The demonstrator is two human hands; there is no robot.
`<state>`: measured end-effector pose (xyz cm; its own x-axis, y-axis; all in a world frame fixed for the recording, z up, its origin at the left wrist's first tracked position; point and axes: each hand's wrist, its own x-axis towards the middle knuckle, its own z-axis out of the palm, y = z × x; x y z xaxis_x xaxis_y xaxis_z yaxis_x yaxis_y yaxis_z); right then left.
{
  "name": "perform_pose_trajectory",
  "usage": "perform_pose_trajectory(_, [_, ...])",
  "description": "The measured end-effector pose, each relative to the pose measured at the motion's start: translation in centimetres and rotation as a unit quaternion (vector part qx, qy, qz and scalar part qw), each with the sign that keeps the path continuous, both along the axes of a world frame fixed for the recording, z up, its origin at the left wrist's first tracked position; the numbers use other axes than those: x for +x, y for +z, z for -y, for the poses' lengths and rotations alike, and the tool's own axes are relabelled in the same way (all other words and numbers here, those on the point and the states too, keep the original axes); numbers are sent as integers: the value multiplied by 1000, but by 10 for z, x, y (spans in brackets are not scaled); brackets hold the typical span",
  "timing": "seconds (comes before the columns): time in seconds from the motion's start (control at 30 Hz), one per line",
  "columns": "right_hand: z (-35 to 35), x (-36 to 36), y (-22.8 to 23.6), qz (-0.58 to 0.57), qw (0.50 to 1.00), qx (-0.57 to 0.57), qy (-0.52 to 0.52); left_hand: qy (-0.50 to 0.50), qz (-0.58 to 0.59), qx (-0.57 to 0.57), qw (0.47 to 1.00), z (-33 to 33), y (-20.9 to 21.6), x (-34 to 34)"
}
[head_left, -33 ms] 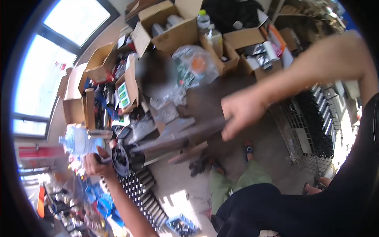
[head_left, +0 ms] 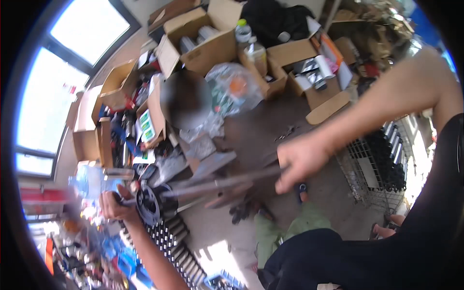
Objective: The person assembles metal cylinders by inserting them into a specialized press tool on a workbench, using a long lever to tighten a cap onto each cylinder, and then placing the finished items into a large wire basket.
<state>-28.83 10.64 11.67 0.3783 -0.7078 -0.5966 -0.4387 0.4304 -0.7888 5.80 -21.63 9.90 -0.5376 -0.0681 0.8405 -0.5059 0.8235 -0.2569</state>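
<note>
The grey metal bar [head_left: 232,181] (blurred along its length) is gripped at its right end by the curled fingers of the right hand [head_left: 303,162]; near its left end, beside the black round flange [head_left: 148,206], a grey stub [head_left: 127,202] is clasped by the left hand [head_left: 114,206].

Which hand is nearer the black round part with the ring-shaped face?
Left. The left hand is close by the black round part, on its left; the right hand is much farther off, to its right.

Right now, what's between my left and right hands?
In the head view: a round black flanged part and a long bar reaching your right hand.
</note>
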Motion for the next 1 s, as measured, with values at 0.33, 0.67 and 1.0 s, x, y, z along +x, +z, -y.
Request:
perform_pose_trajectory(0.33, [-97,315,-51,140,884,-51,-443,-373,-196,21,907,25,0,-138])
perform_pose_trajectory(0.67, [9,455,-108,281,812,-135,-494,-91,12,183,979,-7,5,-78])
perform_pose_trajectory(1.0, [155,133,-21,-252,547,-741,-296,-49,-177,875,449,-323,-31,207])
